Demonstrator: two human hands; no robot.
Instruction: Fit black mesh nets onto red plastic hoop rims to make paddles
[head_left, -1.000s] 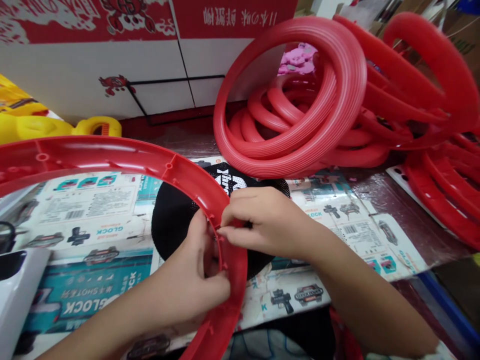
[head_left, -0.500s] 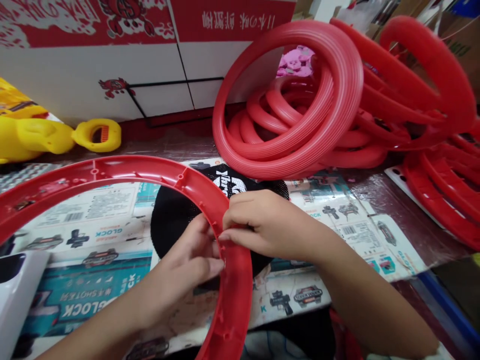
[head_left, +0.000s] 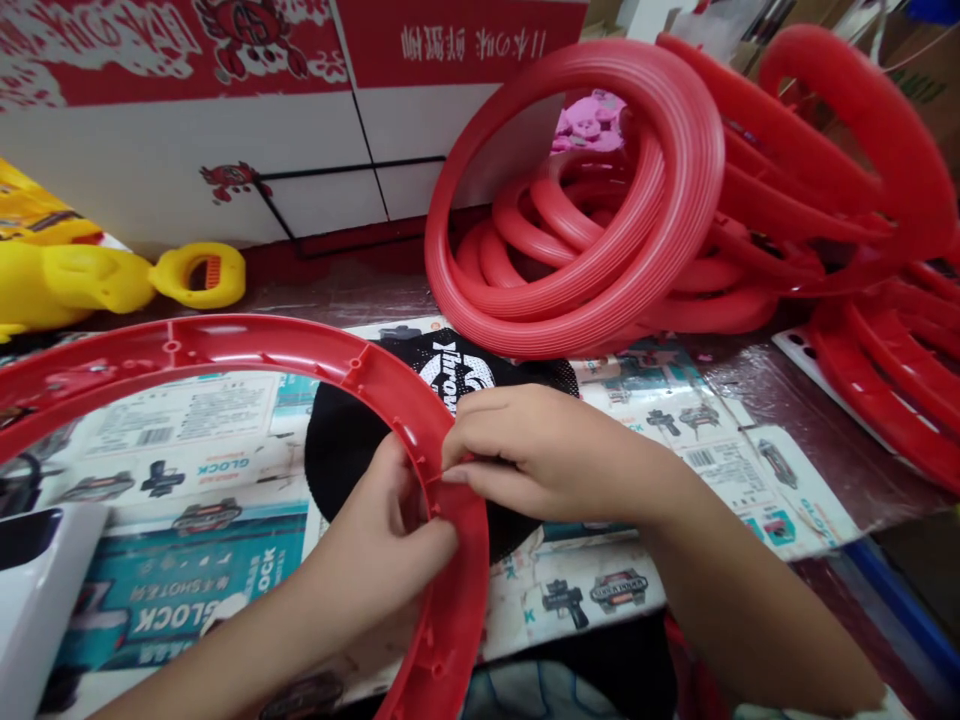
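Observation:
A large red plastic ring (head_left: 247, 345), hollow side up with small pegs along its channel, lies across the table in front of me. My left hand (head_left: 386, 555) grips its inner edge from inside the hoop, thumb pressed on the rim. My right hand (head_left: 536, 450) is closed in a pinch on the same stretch of rim from the outside, fingertips meeting my left hand. Under both hands lies a black mesh net (head_left: 352, 440) with white lettering; whether the fingers also pinch the mesh is hidden.
A heap of similar red rings (head_left: 600, 250) fills the back right of the table. Yellow plastic toy parts (head_left: 199, 275) sit at the back left. Printed cardboard sheets (head_left: 180, 590) cover the tabletop. A white object (head_left: 37, 590) is at the left edge. Red-and-white cartons (head_left: 225, 120) stand behind.
The ring has turned a little in my hands and its far arc sits lower in view. My left hand shifted along the inner edge; my right hand kept its pinch.

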